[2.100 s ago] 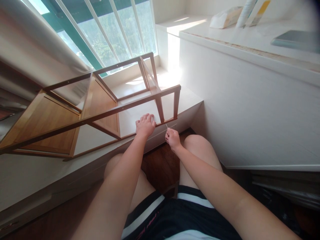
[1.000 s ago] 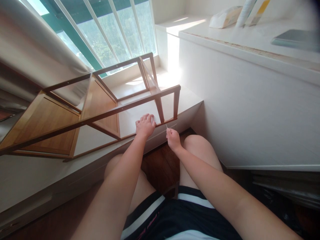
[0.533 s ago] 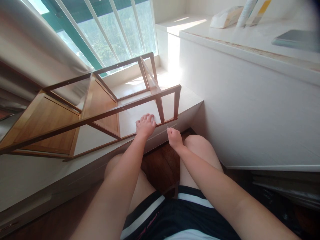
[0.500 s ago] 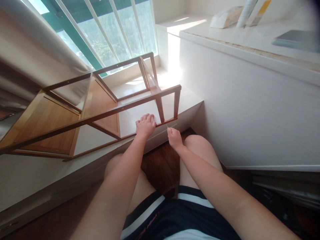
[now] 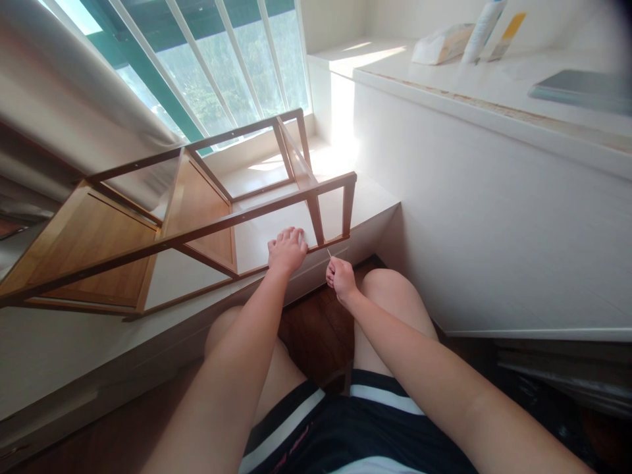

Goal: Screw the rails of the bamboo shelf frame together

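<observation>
A brown wooden shelf rack (image 5: pixel 207 227) lies on its side on the white window ledge, its panels standing upright between the rails. My left hand (image 5: pixel 288 250) grips the near lower rail, with its fingers curled over the wood. To the right, my right hand (image 5: pixel 342 278) is closed around a thin, pale rod (image 5: pixel 330 252) that looks like a hex key. The rod's far end meets the rail close to where the end shelf joins it. Most of the rod is hidden in my fist.
A white cabinet (image 5: pixel 474 217) rises at the right; a soft pack (image 5: pixel 442 45), a white tube (image 5: pixel 484 31) and a flat grey device (image 5: pixel 582 91) are on its top. A curtain (image 5: pixel 99 85) hangs left of the barred window (image 5: pixel 212 66). My knees are below the ledge.
My right hand has shifted slightly down and left and turned at the wrist, so more of the rod shows. My left hand stays on the rail, and the rack keeps its place.
</observation>
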Available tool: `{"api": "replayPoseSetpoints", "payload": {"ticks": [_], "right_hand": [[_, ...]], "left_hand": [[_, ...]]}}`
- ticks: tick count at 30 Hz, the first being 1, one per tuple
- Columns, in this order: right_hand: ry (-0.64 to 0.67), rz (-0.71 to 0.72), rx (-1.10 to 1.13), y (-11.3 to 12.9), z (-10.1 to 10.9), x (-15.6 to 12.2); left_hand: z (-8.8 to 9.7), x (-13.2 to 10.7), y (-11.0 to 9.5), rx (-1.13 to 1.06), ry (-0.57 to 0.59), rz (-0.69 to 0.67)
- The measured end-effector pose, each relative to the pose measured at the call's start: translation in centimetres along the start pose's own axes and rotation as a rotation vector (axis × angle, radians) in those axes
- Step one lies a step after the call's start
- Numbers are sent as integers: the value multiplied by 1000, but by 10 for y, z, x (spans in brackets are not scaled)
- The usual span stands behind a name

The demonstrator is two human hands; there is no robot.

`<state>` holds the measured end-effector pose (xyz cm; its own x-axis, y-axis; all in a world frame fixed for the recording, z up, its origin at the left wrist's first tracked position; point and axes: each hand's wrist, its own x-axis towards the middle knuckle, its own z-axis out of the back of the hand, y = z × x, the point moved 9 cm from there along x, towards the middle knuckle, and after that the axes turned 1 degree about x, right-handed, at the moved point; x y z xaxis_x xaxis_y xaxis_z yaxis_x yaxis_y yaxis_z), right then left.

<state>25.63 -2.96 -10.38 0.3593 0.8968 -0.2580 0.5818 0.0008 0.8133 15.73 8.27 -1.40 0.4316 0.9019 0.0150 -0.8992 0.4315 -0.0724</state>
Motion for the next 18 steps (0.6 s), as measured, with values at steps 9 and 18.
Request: {"api": "replayPoseSetpoints", "payload": {"ticks": [9,18], "right_hand": [[-63,148,-243,12,7,-1],[-130,266,-587,26,12,2]], "left_hand": [[0,1,1,-20,-25,-15],[0,1,1,-8,-6,-7]]}}
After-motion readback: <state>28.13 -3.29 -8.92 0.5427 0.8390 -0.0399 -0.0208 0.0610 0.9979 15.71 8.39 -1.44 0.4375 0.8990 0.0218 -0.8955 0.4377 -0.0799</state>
